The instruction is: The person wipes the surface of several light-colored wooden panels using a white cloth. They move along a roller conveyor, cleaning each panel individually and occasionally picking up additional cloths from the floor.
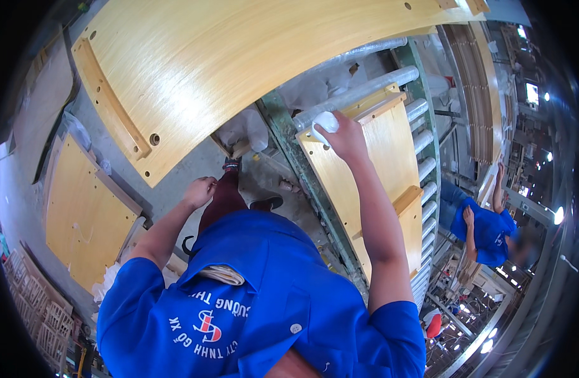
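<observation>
My right hand (345,138) is closed around a white rounded object (325,128); its exact kind does not show. It is over the far left corner of a varnished wooden panel (346,179), which lies on a roller conveyor (422,135) and carries wooden strips and small holes. Beside my dark red trouser leg hangs my left hand (201,191), fingers curled in, with nothing visible in it. Ahead of both hands a larger glossy wooden panel (214,69) spans the view, with a drilled strip (110,94) along its left end.
Another panel (81,208) stands at the left, near wooden racks (34,296). The conveyor's green frame (295,157) runs close on my right. Beyond it, a co-worker in blue (485,230) stands near stacked curved boards (475,94). Plastic wrap (245,129) lies under the large panel.
</observation>
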A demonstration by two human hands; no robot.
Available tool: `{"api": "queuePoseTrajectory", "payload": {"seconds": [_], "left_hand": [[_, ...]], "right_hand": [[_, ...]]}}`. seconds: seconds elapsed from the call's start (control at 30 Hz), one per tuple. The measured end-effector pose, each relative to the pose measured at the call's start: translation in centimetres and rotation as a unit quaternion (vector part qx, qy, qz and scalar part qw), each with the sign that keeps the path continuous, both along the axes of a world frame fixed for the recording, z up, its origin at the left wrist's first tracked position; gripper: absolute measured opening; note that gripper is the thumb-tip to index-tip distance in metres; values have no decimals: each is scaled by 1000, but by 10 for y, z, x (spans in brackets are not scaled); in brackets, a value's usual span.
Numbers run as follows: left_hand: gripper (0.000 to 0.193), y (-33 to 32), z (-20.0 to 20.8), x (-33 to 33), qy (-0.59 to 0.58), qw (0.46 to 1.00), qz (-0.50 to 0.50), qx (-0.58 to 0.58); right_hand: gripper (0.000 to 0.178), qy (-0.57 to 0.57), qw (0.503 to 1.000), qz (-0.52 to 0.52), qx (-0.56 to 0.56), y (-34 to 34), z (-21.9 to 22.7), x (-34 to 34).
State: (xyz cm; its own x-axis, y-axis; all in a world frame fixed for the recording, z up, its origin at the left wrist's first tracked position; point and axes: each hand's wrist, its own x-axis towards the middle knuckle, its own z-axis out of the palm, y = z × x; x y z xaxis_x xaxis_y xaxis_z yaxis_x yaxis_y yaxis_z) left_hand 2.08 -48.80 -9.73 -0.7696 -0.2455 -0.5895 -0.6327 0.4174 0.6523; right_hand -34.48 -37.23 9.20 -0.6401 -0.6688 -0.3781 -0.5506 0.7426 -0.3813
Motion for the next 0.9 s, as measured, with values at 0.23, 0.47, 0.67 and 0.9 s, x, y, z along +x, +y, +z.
{"api": "queuePoseTrajectory", "payload": {"seconds": [0.23, 0.47, 0.67, 0.9], "left_hand": [[27, -2, -14, 17, -49, 999, 16, -6], [30, -10, -25, 32, -112, 994, 0, -17], [28, -12, -22, 26, -138, 990, -2, -27], [27, -15, -21, 7, -98, 995, 1, -27]], "right_hand": [[46, 42, 998, 41, 10, -1, 5, 13], [40, 80, 994, 39, -68, 26, 3, 37], [38, 86, 985, -46, -140, 68, -9, 53], [37, 88, 972, -128, -177, 86, -24, 62]]}}
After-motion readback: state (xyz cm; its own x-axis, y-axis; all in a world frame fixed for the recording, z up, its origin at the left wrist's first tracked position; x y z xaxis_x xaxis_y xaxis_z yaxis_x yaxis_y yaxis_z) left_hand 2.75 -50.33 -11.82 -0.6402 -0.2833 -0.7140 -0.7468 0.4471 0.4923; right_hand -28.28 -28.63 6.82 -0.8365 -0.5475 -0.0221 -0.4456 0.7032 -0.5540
